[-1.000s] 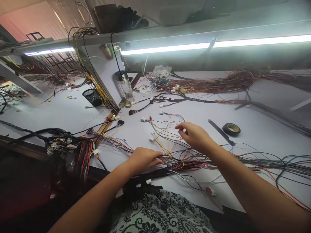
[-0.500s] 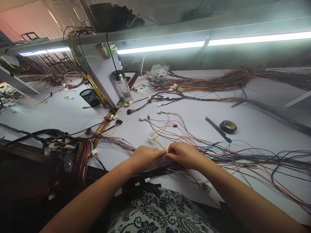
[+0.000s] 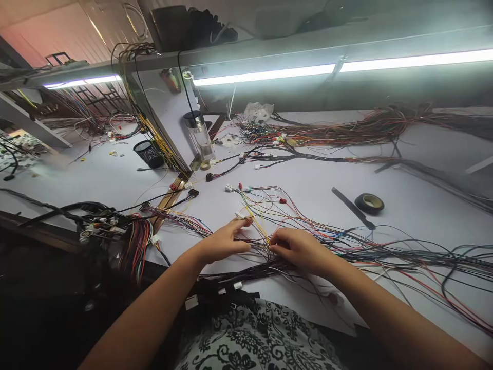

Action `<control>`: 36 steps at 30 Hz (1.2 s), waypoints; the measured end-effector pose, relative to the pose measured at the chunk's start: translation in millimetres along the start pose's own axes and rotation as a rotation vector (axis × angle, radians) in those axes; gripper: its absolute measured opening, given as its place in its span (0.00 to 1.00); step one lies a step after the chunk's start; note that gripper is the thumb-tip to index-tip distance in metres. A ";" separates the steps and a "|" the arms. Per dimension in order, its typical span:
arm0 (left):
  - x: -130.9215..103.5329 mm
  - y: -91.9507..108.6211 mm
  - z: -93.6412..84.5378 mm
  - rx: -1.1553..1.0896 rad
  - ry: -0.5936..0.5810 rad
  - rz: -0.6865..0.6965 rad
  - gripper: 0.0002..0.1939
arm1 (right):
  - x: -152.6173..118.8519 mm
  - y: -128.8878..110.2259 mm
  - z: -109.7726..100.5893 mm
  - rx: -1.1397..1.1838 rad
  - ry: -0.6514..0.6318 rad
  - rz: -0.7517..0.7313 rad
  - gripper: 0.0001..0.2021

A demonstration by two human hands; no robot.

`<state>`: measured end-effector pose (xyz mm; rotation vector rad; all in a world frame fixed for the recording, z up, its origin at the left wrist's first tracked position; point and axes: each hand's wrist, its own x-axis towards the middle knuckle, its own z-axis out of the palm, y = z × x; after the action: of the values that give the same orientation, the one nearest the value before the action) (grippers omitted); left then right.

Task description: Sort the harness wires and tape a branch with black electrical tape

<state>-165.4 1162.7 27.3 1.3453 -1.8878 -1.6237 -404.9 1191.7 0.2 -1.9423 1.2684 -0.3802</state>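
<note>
My right hand [image 3: 295, 246] pinches yellow wires [image 3: 261, 226] at the middle of the bench, its thumb and forefinger together. Just left of it, my left hand [image 3: 223, 241] has thumb and fingers apart, its fingertips by a white connector [image 3: 239, 215] on those wires. Whether the fingertips touch the connector I cannot tell. Other thin wires spread out beyond the hands, ending in a white connector [image 3: 229, 188] and a red connector [image 3: 282, 201]. A dark wire bundle [image 3: 246, 273] runs along the bench edge below my hands.
A roll of black tape [image 3: 370, 203] lies to the right, beside a flat black strip [image 3: 352, 207]. A glass bottle [image 3: 201, 139] stands by the upright panel. Large wire bundles [image 3: 339, 134] lie along the back, and a black mesh cup [image 3: 148, 153] stands at the left.
My left hand has moved away from my right hand, leftward, and its fingers have spread toward the white connector. My right hand keeps its pinch. The view has shifted slightly.
</note>
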 end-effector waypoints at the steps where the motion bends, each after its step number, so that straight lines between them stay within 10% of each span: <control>1: 0.4 0.1 3.3 -0.203 0.043 -0.023 0.32 | 0.1 -0.1 0.6 -0.004 -0.002 -0.006 0.06; 8: -1.7 0.0 43.4 -0.795 0.434 -0.052 0.22 | 0.9 1.0 -1.4 -0.039 -0.007 0.050 0.07; 12: -20.9 5.5 50.2 -0.266 0.495 0.272 0.18 | -9.3 -0.9 -12.3 0.083 0.199 0.001 0.07; 16: -36.3 17.6 49.3 0.065 0.244 0.581 0.17 | -17.6 -12.9 -27.4 0.242 0.508 -0.307 0.07; 20: -38.0 19.8 55.6 -0.120 0.033 0.418 0.16 | 9.8 -21.4 -39.0 0.014 0.544 -0.341 0.06; 25: -35.3 10.0 57.9 -0.579 0.086 0.281 0.12 | 81.7 -19.5 -35.3 -0.394 0.312 -0.235 0.11; 30: -45.8 10.5 39.5 -0.485 0.183 0.296 0.06 | 126.3 -17.9 -20.9 -0.482 0.210 -0.229 0.03; 36: -57.1 11.7 26.3 -0.270 0.246 0.173 0.10 | 114.2 -28.3 -48.4 -0.402 0.450 -0.092 0.13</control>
<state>-160.8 1222.9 48.4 1.1743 -1.5352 -1.4884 -363.8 1076.5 35.1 -2.3449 1.6413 -0.6808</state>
